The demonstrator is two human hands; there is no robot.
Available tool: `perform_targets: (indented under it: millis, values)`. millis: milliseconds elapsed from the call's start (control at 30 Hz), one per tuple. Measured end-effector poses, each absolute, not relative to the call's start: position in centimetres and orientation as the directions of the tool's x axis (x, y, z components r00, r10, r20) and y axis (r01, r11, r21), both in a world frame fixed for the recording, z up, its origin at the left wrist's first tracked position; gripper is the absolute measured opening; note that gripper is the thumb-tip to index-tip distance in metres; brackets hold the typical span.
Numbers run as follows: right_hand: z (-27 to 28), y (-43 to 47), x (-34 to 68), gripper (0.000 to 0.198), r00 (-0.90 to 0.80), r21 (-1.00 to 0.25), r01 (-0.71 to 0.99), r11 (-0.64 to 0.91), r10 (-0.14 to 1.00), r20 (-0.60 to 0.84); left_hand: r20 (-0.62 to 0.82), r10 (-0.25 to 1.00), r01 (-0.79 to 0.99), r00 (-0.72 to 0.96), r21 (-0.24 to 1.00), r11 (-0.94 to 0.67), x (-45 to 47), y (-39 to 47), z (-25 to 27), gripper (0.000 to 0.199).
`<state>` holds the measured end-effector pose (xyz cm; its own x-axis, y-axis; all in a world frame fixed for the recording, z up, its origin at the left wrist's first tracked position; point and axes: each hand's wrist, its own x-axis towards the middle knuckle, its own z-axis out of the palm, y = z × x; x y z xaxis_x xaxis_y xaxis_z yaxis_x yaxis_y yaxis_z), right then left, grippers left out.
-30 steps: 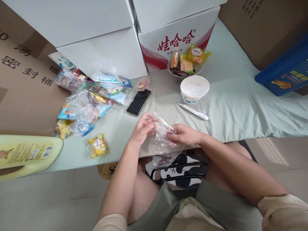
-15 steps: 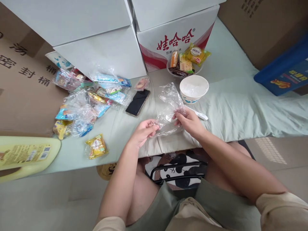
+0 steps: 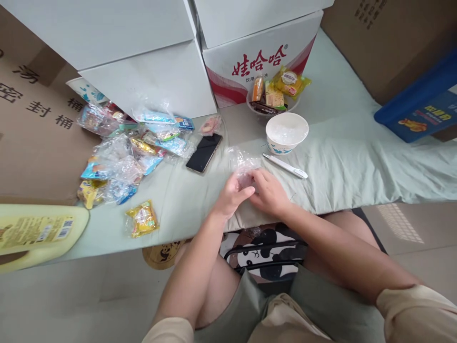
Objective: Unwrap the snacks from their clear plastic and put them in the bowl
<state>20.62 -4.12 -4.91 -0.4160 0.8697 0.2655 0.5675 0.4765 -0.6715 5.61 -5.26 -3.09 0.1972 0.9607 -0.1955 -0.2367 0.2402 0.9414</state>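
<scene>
A clear plastic bag, crumpled, is gathered between my two hands over the front edge of the cloth-covered surface. My left hand is closed on its left side, thumb on top. From the right, my right hand grips the same bag with bent fingers, close against the left. Part of the plastic is hidden in the fingers. Just beyond the right hand lies a white utility knife. Behind that stands a white paper bowl with clear plastic in it. A black phone rests to the left.
Several wrapped snacks are piled at the left, with one yellow packet nearer the edge. A clear bowl holds more snacks before a white carton. A yellow jug sits far left; a blue container stands right.
My hands have come together, the left moving right. The plastic bag, spread out before, is now bunched up small between them. The utility knife shows fully.
</scene>
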Motion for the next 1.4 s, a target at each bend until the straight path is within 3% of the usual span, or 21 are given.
perform_targets:
  millis: [100,200,300,367,500,567,667,733,767,800,867,933,1000,1067,1133,1233,1333,1400]
  values:
    - [-4.5,-3.8,21.5,0.044,-0.506,-0.769,0.405,0.495,0.822,0.263,-0.212,0.969,-0.194,0.124,0.953,0.233,5.5,-4.2,-3.5,0.056]
    - [-3.7,-3.2,22.9,0.033,-0.397,-0.829,0.393,0.398,0.887,0.237,-0.261,0.964,-0.248,-0.055,0.938,0.240,5.5,-3.3,-3.4,0.043]
    - [-3.5,-2.5,23.7,0.043,-0.222,-0.908,0.322,0.269,0.953,0.204,-0.300,0.953,-0.352,0.030,0.890,0.291,5.6,-3.0,-3.1,0.039]
    - [-3.6,-2.2,23.7,0.052,-0.296,-0.960,0.229,0.161,0.951,0.088,-0.280,0.956,-0.383,0.089,0.876,0.293,5.8,-3.0,-3.1,0.035]
    - [-3.7,-1.9,23.3,0.016,-0.417,-0.968,0.252,0.020,0.904,-0.090,-0.204,0.979,-0.349,-0.007,0.918,0.189,5.6,-2.7,-4.4,0.038]
    - [-3.5,-1.8,23.3,0.007,-0.351,-0.962,0.274,-0.013,0.929,-0.113,-0.084,0.987,-0.251,-0.138,0.967,0.047,5.0,-2.5,-4.9,0.054]
    - [-3.3,-1.6,23.5,0.005,-0.270,-0.947,0.318,-0.040,0.954,-0.131,0.352,0.876,0.141,-0.331,0.936,-0.323,3.9,-2.6,-5.0,0.062]
    - [-3.3,-1.5,23.6,0.005,-0.299,-0.948,0.317,0.001,0.949,-0.099,0.615,0.765,0.429,-0.194,0.754,-0.497,3.7,-3.2,-4.6,0.051]
    - [-3.3,-1.5,23.7,0.006,-0.340,-0.955,0.293,0.046,0.939,-0.059,0.652,0.755,0.501,-0.068,0.677,-0.539,3.7,-3.4,-4.4,0.046]
    - [-3.3,-1.6,23.7,0.007,-0.392,-0.962,0.255,0.099,0.920,-0.009,0.623,0.781,0.521,0.045,0.652,-0.551,3.9,-3.7,-4.3,0.045]
    - [-3.3,-1.7,23.7,0.013,-0.499,-0.970,0.154,0.190,0.862,0.089,0.440,0.882,0.480,0.168,0.745,-0.463,4.4,-3.9,-4.2,0.048]
    - [-3.3,-1.7,23.7,0.017,-0.568,-0.976,0.078,0.204,0.813,0.125,0.211,0.967,0.397,0.142,0.883,-0.251,4.9,-3.7,-4.4,0.050]
    - [-3.2,-1.7,23.9,0.023,-0.575,-0.991,0.042,0.124,0.815,0.077,0.058,0.998,0.283,0.004,0.957,-0.057,5.0,-3.2,-4.5,0.045]
    - [-3.0,-1.5,24.3,0.031,-0.487,-0.999,0.036,0.021,0.873,0.001,0.002,0.983,0.150,-0.184,0.988,0.026,4.9,-2.6,-4.5,0.041]
    - [-2.8,-1.3,24.7,0.041,-0.348,-0.998,0.052,0.028,0.938,0.008,-0.032,0.960,0.048,-0.279,0.998,0.048,4.7,-2.3,-4.4,0.042]
    - [-2.8,-1.1,25.1,0.052,-0.335,-0.967,0.114,0.227,0.925,0.177,-0.094,0.980,-0.002,-0.175,0.995,0.095,5.1,-2.6,-3.9,0.044]
    - [-3.2,-1.1,24.8,0.027,-0.427,-0.901,0.216,0.375,0.867,0.259,-0.066,0.993,-0.038,-0.100,0.997,0.063,6.0,-3.4,-3.3,0.046]
    - [-3.3,-1.0,24.5,0.016,-0.359,-0.847,0.348,0.401,0.892,0.275,-0.095,0.992,-0.088,-0.078,0.992,0.088,6.8,-3.6,-2.8,0.051]
